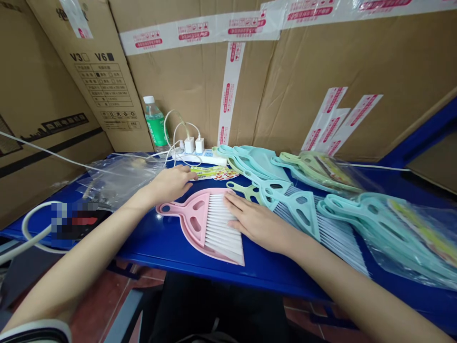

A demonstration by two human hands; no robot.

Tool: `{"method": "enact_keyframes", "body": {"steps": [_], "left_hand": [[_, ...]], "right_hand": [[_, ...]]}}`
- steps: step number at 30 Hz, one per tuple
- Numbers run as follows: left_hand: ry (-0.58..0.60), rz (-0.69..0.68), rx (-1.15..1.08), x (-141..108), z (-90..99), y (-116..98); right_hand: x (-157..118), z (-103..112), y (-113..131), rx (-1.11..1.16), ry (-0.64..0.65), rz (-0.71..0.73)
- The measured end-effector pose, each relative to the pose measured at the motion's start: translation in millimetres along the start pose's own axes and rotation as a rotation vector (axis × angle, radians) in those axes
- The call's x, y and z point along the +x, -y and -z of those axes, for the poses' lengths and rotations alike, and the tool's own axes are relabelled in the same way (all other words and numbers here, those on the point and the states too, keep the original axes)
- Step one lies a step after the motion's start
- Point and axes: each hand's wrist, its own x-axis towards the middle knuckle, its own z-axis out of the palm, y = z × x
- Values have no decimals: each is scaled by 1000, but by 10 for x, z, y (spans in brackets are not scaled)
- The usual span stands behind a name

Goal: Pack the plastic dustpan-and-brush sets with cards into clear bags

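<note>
A pink dustpan (185,226) lies on the blue table, handle pointing left, with a pink hand brush (223,226) with white bristles nested on it. My right hand (259,221) rests flat on the bristles' right side, fingers stretched out. Beyond the dustpan, my left hand (171,183) has its fingers bent over the left end of yellow-green printed cards (214,172). Its fingertips meet the cards' edge; the exact grip is partly hidden. Several mint-green brushes and dustpans (303,209) lie right of my right hand, and a light green handle (243,189) shows just behind it.
Plastic-wrapped mint sets (389,228) and a wrapped light green set (317,169) lie right. Clear plastic bags (121,178) and a dark phone-like object (84,224) are left. A power strip (203,156) with chargers and a bottle (156,125) stand before cardboard (193,76). White cables cross left.
</note>
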Motion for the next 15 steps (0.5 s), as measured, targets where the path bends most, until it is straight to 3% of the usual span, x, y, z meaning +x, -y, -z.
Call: {"method": "enact_keyframes", "body": {"steps": [5,15], "left_hand": [[64,-81,1,86,-94,52],[0,-102,-75,12,-266,190]], "right_hand": [[-12,32,-25,-49,-52,20],[-32,55,-51,-27,-116,56]]}}
